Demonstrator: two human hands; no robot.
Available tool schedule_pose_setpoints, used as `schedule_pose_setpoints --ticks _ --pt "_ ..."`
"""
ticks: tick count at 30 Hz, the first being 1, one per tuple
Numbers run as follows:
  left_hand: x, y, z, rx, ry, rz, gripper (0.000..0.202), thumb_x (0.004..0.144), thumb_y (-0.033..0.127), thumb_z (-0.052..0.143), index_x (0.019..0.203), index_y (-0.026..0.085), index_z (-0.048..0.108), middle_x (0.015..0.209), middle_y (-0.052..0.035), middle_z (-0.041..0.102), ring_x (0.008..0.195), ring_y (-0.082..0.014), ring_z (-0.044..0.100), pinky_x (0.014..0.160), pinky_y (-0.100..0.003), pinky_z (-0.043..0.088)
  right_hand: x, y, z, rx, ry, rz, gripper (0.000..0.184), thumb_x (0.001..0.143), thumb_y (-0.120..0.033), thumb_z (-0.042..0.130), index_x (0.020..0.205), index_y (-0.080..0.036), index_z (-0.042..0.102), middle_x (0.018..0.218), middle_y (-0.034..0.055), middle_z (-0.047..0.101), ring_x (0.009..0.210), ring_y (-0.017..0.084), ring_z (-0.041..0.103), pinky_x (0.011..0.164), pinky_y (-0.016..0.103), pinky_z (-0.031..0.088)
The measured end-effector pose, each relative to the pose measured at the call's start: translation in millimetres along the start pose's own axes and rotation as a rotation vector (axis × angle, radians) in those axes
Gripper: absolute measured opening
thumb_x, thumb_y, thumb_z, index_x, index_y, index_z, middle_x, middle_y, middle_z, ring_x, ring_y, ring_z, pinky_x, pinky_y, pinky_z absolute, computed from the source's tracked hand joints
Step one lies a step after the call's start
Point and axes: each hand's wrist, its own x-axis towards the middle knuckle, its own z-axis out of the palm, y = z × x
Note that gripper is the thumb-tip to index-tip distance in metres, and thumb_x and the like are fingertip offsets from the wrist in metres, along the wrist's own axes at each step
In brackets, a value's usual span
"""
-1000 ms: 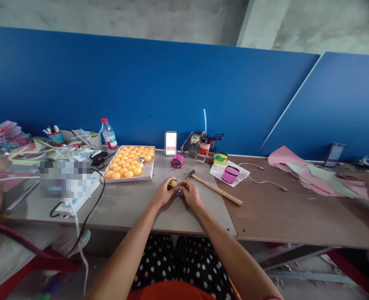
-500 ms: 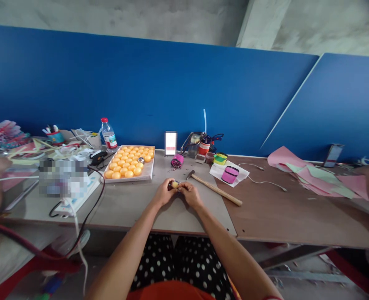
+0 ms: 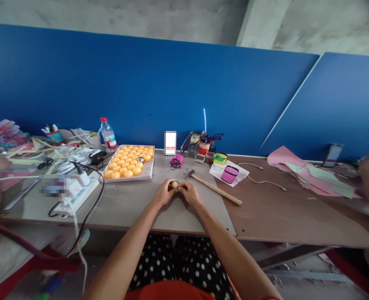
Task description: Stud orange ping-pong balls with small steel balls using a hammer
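Both my hands meet over the grey table top, just in front of me. My left hand (image 3: pixel 162 193) is closed round a small orange ball (image 3: pixel 174 184). My right hand (image 3: pixel 189 192) pinches the same ball from the right; whether it also holds a small metal piece is too small to tell. A white tray (image 3: pixel 149 171) filled with several orange balls lies behind my left hand. A wooden-handled hammer (image 3: pixel 217 190) lies just right of my right hand.
A pink cup (image 3: pixel 177 160), jars, a green dish and a pink case (image 3: pixel 229 174) stand at the back. A water bottle (image 3: pixel 108 134), power strip (image 3: pixel 74 192) and cables crowd the left. Pink and green paper (image 3: pixel 315 173) lies right. Other people's arms show at both edges.
My hands have stayed together on the ball, turning it slightly. The person's hand at the right edge has moved up and back. The view shifted a little.
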Motion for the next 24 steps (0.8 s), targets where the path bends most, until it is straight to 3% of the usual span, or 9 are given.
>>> schedule_pose_setpoints --ticks 9,13,18,22,24 --pt "0 -4 4.1 0.063 0.009 0.056 0.035 0.070 0.028 0.063 0.103 0.017 0.056 0.092 -0.0057 0.066 0.082 -0.0191 0.060 0.075 -0.031 0.047 2 -4 4 -0.065 0.092 0.033 0.006 0.063 -0.025 0.053 0.063 -0.019 0.054 0.063 -0.0021 0.056 0.063 0.013 0.050 0.063 0.025 0.040" --pt "1 -5 5.4 -0.014 0.029 0.035 0.036 0.070 0.031 0.063 0.103 0.018 0.056 0.090 -0.0049 0.066 0.080 -0.0178 0.061 0.074 -0.030 0.048 0 -3 4 0.025 0.107 -0.008 0.010 0.064 -0.029 0.055 0.064 -0.018 0.053 0.060 -0.0035 0.053 0.060 0.012 0.048 0.060 0.024 0.039" --pt "3 -8 6.1 -0.114 0.039 -0.032 0.035 0.072 0.032 0.061 0.104 0.018 0.055 0.089 -0.0033 0.064 0.076 -0.0152 0.059 0.071 -0.027 0.048 -1 2 -7 0.248 0.336 -0.083 0.019 0.070 -0.037 0.052 0.072 -0.018 0.051 0.061 -0.0037 0.050 0.056 0.010 0.043 0.055 0.022 0.037" --pt "3 -8 4.8 -0.124 0.057 -0.032 0.037 0.073 0.032 0.059 0.107 0.018 0.054 0.093 -0.0037 0.063 0.077 -0.0149 0.059 0.074 -0.028 0.047 8 14 -26 0.071 0.508 -0.059 0.021 0.072 -0.037 0.048 0.077 -0.017 0.054 0.068 0.0004 0.054 0.063 0.013 0.047 0.061 0.025 0.038" --pt "2 -7 3.6 -0.119 0.065 -0.012 0.034 0.074 0.031 0.058 0.105 0.018 0.054 0.091 -0.0032 0.063 0.076 -0.0147 0.058 0.074 -0.028 0.047 12 21 -38 -0.142 0.510 -0.052 0.021 0.074 -0.033 0.046 0.079 -0.016 0.057 0.075 0.0044 0.058 0.071 0.017 0.050 0.067 0.028 0.039"
